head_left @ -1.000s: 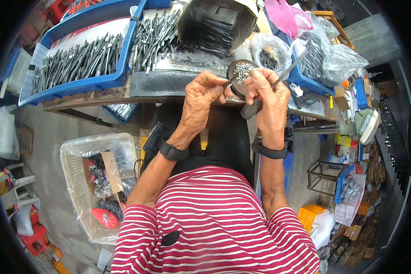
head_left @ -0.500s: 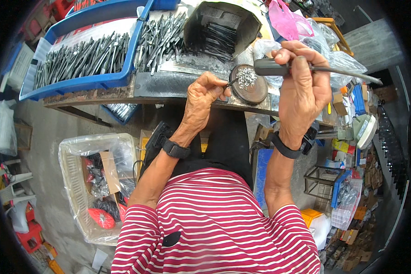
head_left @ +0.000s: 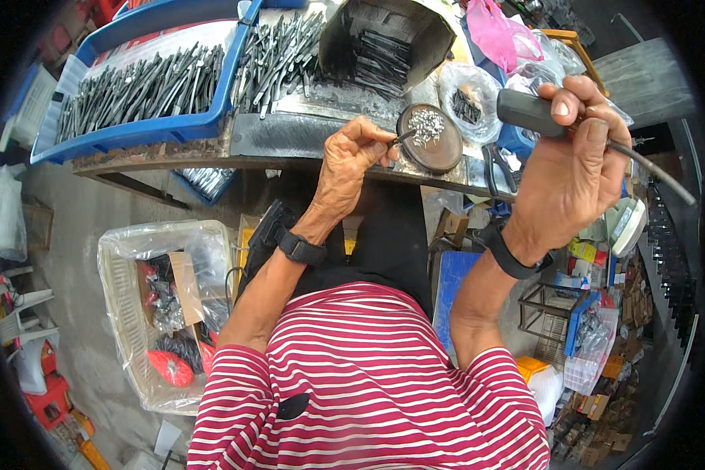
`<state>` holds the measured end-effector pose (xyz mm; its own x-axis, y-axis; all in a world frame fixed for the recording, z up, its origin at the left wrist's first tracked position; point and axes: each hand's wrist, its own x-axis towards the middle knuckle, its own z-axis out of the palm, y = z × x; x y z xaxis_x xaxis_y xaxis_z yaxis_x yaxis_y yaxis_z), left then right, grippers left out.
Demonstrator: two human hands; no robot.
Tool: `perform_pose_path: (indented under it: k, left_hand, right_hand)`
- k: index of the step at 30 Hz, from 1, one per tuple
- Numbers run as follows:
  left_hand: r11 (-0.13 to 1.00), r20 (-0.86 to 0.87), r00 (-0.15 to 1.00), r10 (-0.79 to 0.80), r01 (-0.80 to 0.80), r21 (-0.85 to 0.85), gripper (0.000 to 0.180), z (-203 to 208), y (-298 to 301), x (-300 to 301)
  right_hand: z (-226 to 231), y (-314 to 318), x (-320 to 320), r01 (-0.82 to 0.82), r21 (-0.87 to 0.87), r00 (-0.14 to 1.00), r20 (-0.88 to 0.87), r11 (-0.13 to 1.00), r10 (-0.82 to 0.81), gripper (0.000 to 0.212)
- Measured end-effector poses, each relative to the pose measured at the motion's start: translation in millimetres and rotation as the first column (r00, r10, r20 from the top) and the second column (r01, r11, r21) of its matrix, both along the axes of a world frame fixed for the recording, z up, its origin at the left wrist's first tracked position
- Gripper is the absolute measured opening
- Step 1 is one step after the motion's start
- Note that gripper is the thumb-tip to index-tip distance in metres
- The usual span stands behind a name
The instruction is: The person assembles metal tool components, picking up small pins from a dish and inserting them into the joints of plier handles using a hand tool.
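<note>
My left hand [head_left: 346, 164] is closed, its thumb and fingertips pinching a thin black piece [head_left: 403, 137] at the left rim of a round brown dish [head_left: 446, 157]. Small silvery bits [head_left: 427, 125] lie in a heap in that dish. Raised at the right of the bench, my right hand [head_left: 565, 172] is wrapped round a dark grey tool [head_left: 525, 112]. One end of this tool is a thick, blocky body; a thin grey rod sticks out past my fingers on the other side. What kind of tool it is, I cannot tell.
On the bench [head_left: 290, 137], a blue tray [head_left: 137, 137] holds many dark thin strips, with more strips [head_left: 278, 63] beside it. An open box [head_left: 333, 47] has further strips inside. Right of the dish are a clear plastic bag [head_left: 489, 98] and dark-handled pliers [head_left: 493, 168]. A lined crate [head_left: 117, 313] stands below left.
My right hand has moved right with the tool, away from the dish, uncovering the clear bag and the pliers. My left hand has stayed almost still, pinching the black piece.
</note>
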<state>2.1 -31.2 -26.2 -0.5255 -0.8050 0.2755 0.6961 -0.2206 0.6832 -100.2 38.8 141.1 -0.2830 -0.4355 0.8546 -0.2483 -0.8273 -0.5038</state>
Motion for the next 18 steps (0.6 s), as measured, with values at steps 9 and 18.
perform_pose_path:
  k: [9,18]
  left_hand:
    - [1.000,0.026,1.000,-0.003,0.003,-0.014,0.007,5,-3,-1]
    - [0.994,0.152,0.988,-0.028,0.011,0.111,0.012,17,12,-1]
  right_hand:
    - [-63,-13,-10,-0.029,0.365,0.953,0.291,0.931,-0.084,0.007]
    - [-96,11,-9,-0.114,0.512,0.927,0.362,0.851,-0.094,0.007]
